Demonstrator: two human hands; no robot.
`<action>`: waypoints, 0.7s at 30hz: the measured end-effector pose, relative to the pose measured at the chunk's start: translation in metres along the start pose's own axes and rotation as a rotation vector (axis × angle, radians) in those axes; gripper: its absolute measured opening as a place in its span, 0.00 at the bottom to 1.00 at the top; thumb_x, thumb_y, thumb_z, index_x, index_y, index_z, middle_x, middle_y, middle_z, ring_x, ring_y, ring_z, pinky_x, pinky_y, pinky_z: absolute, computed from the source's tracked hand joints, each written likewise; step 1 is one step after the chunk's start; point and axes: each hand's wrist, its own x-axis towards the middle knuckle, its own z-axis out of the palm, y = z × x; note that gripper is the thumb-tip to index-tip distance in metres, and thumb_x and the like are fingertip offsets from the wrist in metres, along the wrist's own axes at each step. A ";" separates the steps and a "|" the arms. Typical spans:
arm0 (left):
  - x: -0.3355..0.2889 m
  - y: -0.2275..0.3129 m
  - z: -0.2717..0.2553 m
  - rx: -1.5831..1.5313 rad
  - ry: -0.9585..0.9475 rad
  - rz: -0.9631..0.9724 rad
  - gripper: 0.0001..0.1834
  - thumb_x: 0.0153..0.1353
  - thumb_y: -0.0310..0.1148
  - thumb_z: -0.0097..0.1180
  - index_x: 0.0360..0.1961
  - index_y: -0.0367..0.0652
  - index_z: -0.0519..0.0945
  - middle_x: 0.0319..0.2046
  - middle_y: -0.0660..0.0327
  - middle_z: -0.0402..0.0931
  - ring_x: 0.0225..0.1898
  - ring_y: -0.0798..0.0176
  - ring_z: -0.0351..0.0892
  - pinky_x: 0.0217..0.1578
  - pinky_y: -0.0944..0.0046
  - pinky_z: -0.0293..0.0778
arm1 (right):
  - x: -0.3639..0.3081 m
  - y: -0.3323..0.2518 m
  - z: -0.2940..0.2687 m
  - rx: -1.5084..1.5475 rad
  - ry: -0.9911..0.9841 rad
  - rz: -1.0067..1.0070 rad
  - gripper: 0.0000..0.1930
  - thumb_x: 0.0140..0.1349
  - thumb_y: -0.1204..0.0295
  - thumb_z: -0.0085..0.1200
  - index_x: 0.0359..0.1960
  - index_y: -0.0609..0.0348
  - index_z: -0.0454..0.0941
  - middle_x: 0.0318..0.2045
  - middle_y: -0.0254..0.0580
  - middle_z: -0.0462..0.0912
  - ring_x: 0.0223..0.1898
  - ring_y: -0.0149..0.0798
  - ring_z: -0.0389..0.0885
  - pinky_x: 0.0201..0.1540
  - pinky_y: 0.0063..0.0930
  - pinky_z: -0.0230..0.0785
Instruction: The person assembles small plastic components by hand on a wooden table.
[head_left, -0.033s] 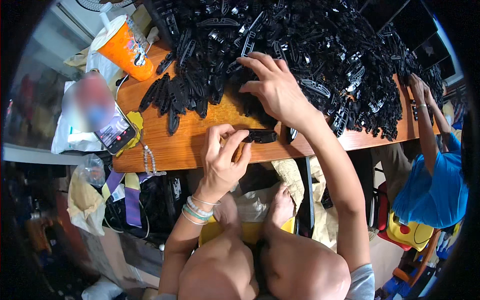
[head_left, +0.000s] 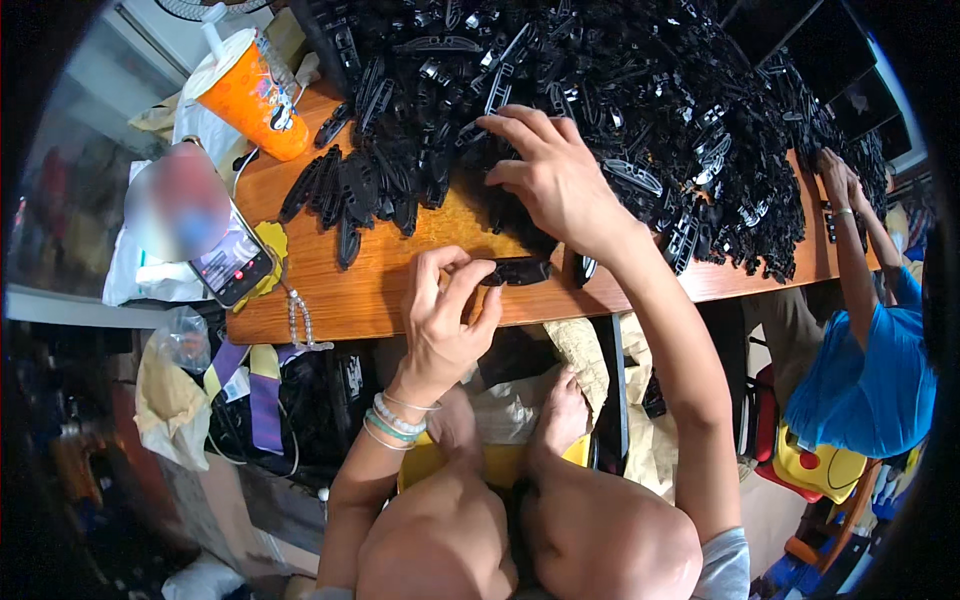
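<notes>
In the head view I see one slim, black, blunt-ended piece [head_left: 525,272] pinched in the left hand [head_left: 440,325], jutting right from its fingertips. The right hand [head_left: 560,185], fingers spread, is by a black heap [head_left: 660,90], its parts uncountable. Left of the left hand: one phone [head_left: 232,264], one orange cup [head_left: 256,100].

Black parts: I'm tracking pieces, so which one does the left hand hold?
The black part sticking out rightward from the left hand; its fingers grip it, unlike those in the heap.
</notes>
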 end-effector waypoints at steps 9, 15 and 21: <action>0.003 -0.006 -0.009 -0.247 -0.035 -0.232 0.13 0.50 0.18 0.58 0.38 0.34 0.74 0.34 0.55 0.73 0.35 0.60 0.76 0.37 0.67 0.73 | -0.027 -0.002 0.012 -0.040 0.233 0.006 0.08 0.52 0.77 0.49 0.35 0.57 0.71 0.37 0.37 0.75 0.41 0.40 0.70 0.45 0.35 0.59; 0.004 -0.006 -0.015 -0.473 -0.077 -0.375 0.13 0.52 0.17 0.58 0.41 0.33 0.76 0.36 0.60 0.72 0.38 0.69 0.73 0.40 0.71 0.70 | -0.049 -0.026 -0.004 0.308 0.404 0.058 0.11 0.49 0.87 0.54 0.33 0.62 0.72 0.35 0.44 0.78 0.35 0.44 0.75 0.37 0.32 0.66; 0.006 0.010 -0.018 -0.645 -0.142 -0.449 0.13 0.54 0.19 0.59 0.42 0.32 0.77 0.38 0.59 0.77 0.37 0.69 0.77 0.37 0.71 0.73 | -0.064 -0.048 -0.015 0.717 0.449 0.210 0.11 0.46 0.89 0.56 0.34 0.68 0.79 0.33 0.47 0.82 0.36 0.42 0.80 0.37 0.28 0.72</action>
